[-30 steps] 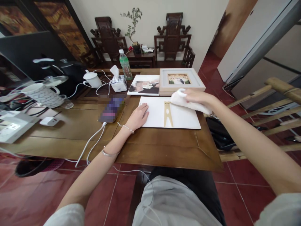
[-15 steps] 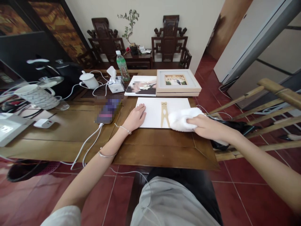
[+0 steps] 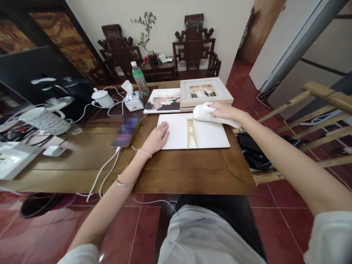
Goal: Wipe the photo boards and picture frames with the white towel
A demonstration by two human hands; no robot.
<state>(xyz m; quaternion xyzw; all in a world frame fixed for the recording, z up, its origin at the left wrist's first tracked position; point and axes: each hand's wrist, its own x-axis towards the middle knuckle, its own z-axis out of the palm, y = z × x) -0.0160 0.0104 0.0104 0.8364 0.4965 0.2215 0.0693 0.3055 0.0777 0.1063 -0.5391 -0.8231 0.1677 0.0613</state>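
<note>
My left hand (image 3: pixel 158 139) lies flat with fingers stretched on the left edge of a white rectangular panel (image 3: pixel 174 130). Fixed to or lying on the panel is a tan A-shaped piece (image 3: pixel 191 132) with small holes near its top. My right hand (image 3: pixel 224 111) is closed on a white cloth (image 3: pixel 202 112) at the panel's far right edge. The cloth covers that corner and comes close to a light wooden picture frame (image 3: pixel 229 96). Beside the frame lies a photo panel (image 3: pixel 162 102), partly blurred out.
To the left are a phone (image 3: pixel 125 132) on a cable, a tissue box (image 3: pixel 134 101), a green-labelled bottle (image 3: pixel 140 79), a lidded white cup (image 3: pixel 102 99), a patterned mug (image 3: pixel 44 121) and a power strip (image 3: pixel 12 157). A bamboo chair (image 3: pixel 324 93) stands right of the wooden table (image 3: pixel 181 172).
My right hand has moved the cloth away from me, from the panel's near right side to its far right edge. My left hand stays on the panel.
</note>
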